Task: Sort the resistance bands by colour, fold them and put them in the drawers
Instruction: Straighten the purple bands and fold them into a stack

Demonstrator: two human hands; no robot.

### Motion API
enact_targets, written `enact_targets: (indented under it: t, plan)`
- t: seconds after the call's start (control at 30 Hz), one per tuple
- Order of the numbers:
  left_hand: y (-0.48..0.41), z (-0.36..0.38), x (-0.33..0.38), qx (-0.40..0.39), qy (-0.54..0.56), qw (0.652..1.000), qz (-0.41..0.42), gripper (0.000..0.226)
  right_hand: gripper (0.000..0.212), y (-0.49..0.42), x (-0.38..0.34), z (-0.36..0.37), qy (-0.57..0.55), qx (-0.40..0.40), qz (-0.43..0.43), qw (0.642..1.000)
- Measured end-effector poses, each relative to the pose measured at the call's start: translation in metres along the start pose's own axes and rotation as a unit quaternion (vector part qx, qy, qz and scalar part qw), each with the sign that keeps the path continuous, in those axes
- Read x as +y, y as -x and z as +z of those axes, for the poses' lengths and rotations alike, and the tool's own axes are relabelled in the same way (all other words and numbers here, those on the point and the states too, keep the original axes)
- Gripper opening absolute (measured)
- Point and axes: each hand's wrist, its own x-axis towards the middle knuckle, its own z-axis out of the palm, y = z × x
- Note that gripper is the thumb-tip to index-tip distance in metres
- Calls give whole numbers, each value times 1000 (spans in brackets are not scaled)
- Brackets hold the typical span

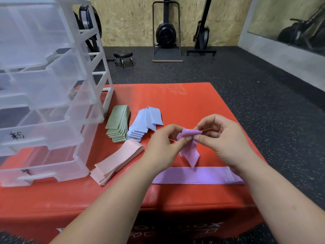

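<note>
Pinching the purple band (190,148) at its bunched top edge, your left hand (162,147) and right hand (224,141) each nip it between thumb and fingertips, head view shows; it hangs twisted just above the flat band (202,176) on the mat (175,103). Let the twist drop out, line the ends up square, then crease. Beside the drawers (52,95) sit the green stack (117,124), blue stack (141,125) and pink stack (115,162), unstowed.
</note>
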Motion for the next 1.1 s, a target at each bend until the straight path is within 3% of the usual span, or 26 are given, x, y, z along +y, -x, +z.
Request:
enact_targets:
  t: [0.3,0.63,0.83,1.1]
  plan:
    - [-6,-12,-15,21,-38,999,-22,8,33,-5,4,-3,19,85,-2,996]
    - [-4,-20,-11,29,-57,998,-18,16,37,-9,8,0,90,81,-9,993]
    - [-2,-23,-11,52,-2,998,-21,18,31,-10,11,4,218,44,-34,974]
    - [2,-26,-3,58,52,996,-46,11,29,-2,8,21,302,-40,-81,949]
